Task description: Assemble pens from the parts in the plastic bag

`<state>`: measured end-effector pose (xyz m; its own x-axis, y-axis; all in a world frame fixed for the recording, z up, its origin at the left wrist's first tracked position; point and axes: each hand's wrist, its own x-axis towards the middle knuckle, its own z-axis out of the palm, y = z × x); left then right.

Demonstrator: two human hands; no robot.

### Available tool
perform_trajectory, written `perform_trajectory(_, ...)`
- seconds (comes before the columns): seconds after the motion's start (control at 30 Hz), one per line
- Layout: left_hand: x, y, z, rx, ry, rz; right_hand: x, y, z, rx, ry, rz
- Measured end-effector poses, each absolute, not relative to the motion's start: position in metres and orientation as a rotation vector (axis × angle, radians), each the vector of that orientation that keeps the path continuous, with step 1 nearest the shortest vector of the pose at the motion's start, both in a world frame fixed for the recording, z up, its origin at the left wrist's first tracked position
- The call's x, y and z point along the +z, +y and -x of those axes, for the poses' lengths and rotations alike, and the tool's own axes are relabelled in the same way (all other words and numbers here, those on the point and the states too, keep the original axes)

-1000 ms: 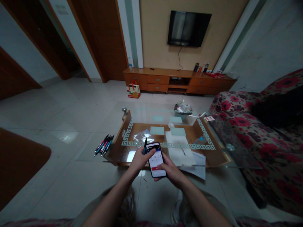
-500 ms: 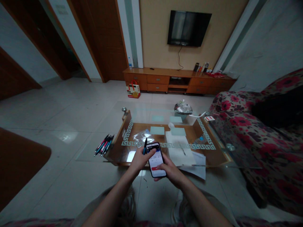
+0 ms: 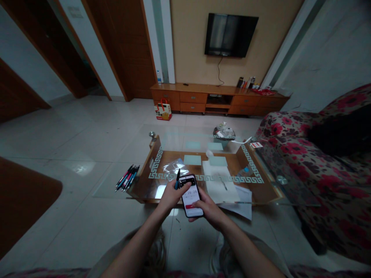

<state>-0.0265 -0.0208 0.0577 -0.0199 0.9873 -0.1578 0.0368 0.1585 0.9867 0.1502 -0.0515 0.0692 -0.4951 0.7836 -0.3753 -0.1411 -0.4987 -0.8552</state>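
Observation:
A smartphone point(image 3: 190, 197) with a lit screen, showing running digits and a red button, is held up in front of the near edge of the glass coffee table point(image 3: 110, 189). My right hand point(image 3: 210, 210) grips its right side, the thumb lying over the red button. On its left side is my left hand point(image 3: 172, 195), closed, with its thumb on the upper part of the screen. That same hand also holds a dark pen point(image 3: 177, 179), pointing up beside the phone. The fingers behind the phone are mostly hidden.
Several pens point(image 3: 127, 177) lie in a pile at the table's left. White paper point(image 3: 216, 181) with a pen point(image 3: 224, 184) on it and a clear plastic wrapper point(image 3: 174, 168) are on the table. A basket point(image 3: 224, 133) stands at its far side; a flowered sofa point(image 3: 290, 148) is at right.
The digits on the phone's screen have advanced by one. Both hands, the phone and the pen stay in the same place.

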Motion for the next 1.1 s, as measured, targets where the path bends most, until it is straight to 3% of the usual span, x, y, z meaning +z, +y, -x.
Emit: perform_trajectory(1.1, 0.0544, -0.0205, 0.0261, 1.089, 1.337, -1.144, 0.0688, -0.0520, -0.1505, 2.021, -1.078, 1.063)
